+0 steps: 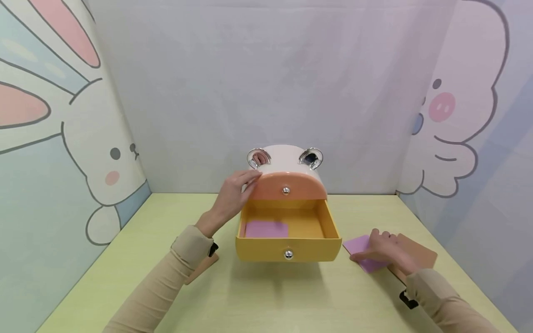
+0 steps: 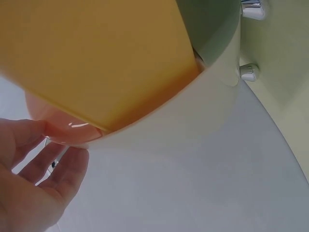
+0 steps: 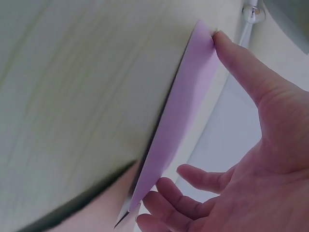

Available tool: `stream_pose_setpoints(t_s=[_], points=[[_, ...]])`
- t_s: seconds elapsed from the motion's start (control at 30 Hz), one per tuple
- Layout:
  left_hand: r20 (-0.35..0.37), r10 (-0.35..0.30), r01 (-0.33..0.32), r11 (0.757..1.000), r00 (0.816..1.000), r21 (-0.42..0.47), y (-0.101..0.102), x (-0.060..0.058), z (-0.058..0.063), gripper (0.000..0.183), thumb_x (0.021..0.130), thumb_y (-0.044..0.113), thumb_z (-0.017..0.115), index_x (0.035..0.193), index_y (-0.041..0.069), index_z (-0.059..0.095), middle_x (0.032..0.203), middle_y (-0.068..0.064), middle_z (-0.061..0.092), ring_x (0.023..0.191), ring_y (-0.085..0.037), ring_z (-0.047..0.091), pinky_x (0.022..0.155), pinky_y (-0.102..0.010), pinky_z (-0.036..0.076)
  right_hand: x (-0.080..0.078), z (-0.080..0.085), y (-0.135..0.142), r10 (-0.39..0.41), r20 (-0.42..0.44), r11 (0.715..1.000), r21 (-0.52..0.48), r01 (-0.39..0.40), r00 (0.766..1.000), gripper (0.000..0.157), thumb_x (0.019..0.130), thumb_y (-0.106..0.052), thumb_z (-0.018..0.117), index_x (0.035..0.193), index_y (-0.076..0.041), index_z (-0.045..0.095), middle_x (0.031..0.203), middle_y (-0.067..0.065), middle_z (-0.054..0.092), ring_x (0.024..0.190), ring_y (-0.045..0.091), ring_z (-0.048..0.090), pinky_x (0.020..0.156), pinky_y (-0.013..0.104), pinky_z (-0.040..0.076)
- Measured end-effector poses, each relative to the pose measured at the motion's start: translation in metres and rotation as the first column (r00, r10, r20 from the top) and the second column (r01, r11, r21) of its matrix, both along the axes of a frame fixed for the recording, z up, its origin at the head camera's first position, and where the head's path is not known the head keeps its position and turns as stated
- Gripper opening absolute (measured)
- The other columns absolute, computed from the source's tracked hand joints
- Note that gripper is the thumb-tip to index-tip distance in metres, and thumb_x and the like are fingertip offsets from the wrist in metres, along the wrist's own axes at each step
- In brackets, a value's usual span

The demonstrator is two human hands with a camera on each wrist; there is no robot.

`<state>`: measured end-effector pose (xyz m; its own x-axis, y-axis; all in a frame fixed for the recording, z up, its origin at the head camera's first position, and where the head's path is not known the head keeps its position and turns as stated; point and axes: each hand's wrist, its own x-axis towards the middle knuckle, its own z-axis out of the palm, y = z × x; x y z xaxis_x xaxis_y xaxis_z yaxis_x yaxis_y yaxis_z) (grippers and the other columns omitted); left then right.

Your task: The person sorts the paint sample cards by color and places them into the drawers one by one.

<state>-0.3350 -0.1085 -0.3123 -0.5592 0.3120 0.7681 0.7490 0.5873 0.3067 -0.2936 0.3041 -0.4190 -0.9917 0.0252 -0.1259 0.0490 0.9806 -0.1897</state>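
A small drawer cabinet (image 1: 286,157) with a white shell and silver ears stands in the middle of the table. Its yellow lower drawer (image 1: 288,249) is pulled out, with a purple card (image 1: 266,229) lying inside at the front left. The orange upper drawer (image 1: 291,182) is closed. My left hand (image 1: 230,196) rests on the cabinet's left side, fingertips touching near the orange front. To the right, my right hand (image 1: 385,249) holds a purple card (image 3: 181,108) by its edges, thumb on one side and fingers on the other. The card sits low over the table.
A brown card (image 1: 416,253) lies by my right hand, partly hidden. Another brown piece (image 1: 202,269) lies beneath my left forearm. Cartoon-printed panels stand left and right, and a pale curtain (image 1: 270,92) hangs behind the pale green table (image 1: 275,305).
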Motion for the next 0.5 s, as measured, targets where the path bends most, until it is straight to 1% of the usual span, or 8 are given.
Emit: stream_pose_setpoints(t_s=[0.13,0.27,0.4,0.5], points=[[0.0,0.002,-0.002,1.0,1.0,-0.004,0.001,-0.001,0.0,0.023,0.09,0.007,0.066,0.112,0.005,0.071,0.11,-0.011,0.072,0.1,-0.028,0.064,0.089,-0.042,0.053,0.0,-0.003,0.0,-0.005,-0.019,1.0,-0.027,0.005,1.0,0.103,0.06,-0.067,0.078,0.109,0.016,0.042,0.086,0.025,0.05,0.082,0.037,0.048,0.077,0.053,0.039],[0.007,0.001,-0.001,1.0,1.0,0.001,0.001,-0.001,0.0,0.022,0.09,0.007,0.066,0.112,0.005,0.071,0.109,-0.011,0.072,0.099,-0.028,0.064,0.088,-0.042,0.053,-0.002,-0.001,-0.001,-0.019,-0.033,0.996,-0.089,0.016,0.999,0.101,0.059,-0.062,0.081,0.11,0.015,0.04,0.089,0.026,0.047,0.082,0.037,0.047,0.071,0.047,0.041],[0.016,-0.002,0.002,1.0,1.0,0.005,0.0,0.0,0.0,0.023,0.09,0.007,0.065,0.112,0.005,0.071,0.11,-0.011,0.072,0.099,-0.028,0.064,0.088,-0.042,0.053,-0.007,0.009,-0.001,-0.026,-0.062,0.987,-0.159,0.015,0.998,0.098,0.062,-0.053,0.084,0.117,0.015,0.038,0.099,0.032,0.047,0.089,0.04,0.047,0.072,0.046,0.043],[0.023,-0.003,0.003,1.0,1.0,0.003,0.0,-0.001,0.001,0.023,0.091,0.007,0.065,0.112,0.005,0.071,0.11,-0.011,0.072,0.099,-0.028,0.064,0.089,-0.042,0.053,-0.01,0.022,0.0,0.014,-0.094,0.979,-0.199,-0.033,0.995,0.096,0.065,-0.047,0.084,0.123,0.015,0.037,0.108,0.035,0.049,0.094,0.041,0.049,0.072,0.046,0.047]])
